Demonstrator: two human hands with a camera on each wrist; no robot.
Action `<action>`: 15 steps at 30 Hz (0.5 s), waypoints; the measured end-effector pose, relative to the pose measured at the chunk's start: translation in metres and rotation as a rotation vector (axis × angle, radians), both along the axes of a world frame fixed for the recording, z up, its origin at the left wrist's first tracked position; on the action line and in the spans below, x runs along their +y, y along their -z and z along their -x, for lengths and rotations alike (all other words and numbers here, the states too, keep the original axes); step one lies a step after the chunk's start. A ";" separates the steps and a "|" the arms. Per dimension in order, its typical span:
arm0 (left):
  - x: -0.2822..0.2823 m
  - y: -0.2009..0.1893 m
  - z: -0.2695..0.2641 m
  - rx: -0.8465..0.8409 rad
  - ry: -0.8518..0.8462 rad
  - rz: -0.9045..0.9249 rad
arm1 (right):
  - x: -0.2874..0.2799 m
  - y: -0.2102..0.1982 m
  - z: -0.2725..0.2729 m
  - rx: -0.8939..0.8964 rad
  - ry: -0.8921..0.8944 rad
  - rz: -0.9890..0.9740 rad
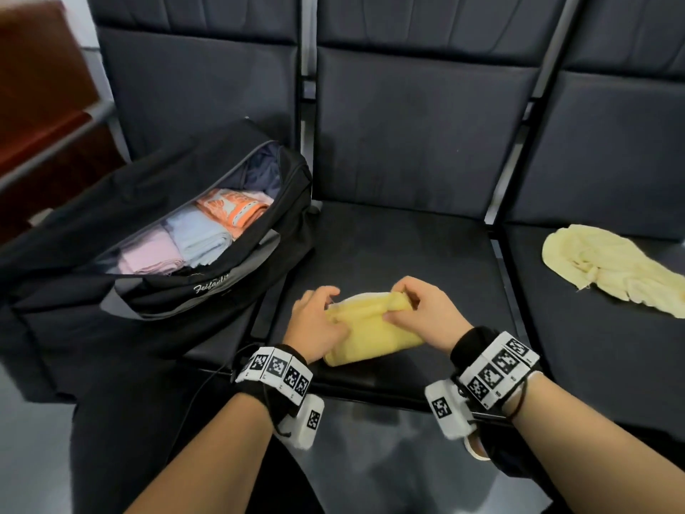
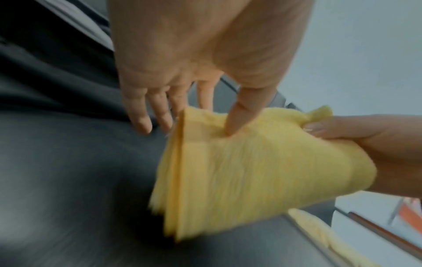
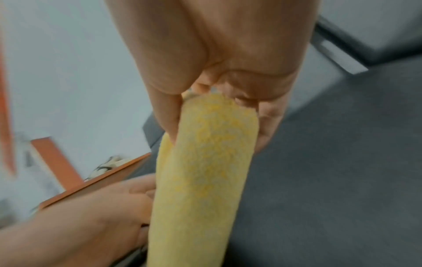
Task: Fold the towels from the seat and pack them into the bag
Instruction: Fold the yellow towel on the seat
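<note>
The right hand (image 1: 419,313) pinched the far end of a folded yellow towel (image 1: 367,332) between thumb and curled fingers, while the left hand (image 1: 315,324) pressed its thumb onto the towel's top, fingers spread loosely behind it. The towel lay on the middle dark seat (image 1: 426,254). A black duffel bag (image 1: 166,231) stood open on the left seat, holding folded pink (image 1: 152,255), blue (image 1: 200,237) and orange (image 1: 233,209) towels. A pale yellow towel (image 1: 611,268) lay crumpled on the right seat.
</note>
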State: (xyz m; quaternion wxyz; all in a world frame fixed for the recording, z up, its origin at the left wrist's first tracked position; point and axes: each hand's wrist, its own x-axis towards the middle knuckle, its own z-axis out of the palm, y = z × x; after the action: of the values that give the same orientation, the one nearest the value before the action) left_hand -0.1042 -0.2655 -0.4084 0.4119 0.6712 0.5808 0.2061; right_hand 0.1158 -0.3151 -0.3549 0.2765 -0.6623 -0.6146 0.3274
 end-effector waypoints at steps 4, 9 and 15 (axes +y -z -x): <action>-0.001 -0.049 -0.008 -0.238 0.312 -0.017 | 0.006 -0.053 0.020 -0.133 -0.208 -0.108; 0.000 -0.073 -0.004 -0.346 0.338 0.012 | 0.019 -0.087 0.036 -0.223 -0.317 -0.143; 0.019 -0.090 0.027 -0.461 0.212 -0.002 | 0.049 -0.086 0.060 0.018 -0.164 -0.236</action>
State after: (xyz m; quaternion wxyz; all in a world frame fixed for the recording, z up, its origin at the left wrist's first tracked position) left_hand -0.1316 -0.2463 -0.3187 0.5521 0.6641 0.3978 0.3098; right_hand 0.0557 -0.2666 -0.2687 0.3302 -0.5700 -0.6983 0.2802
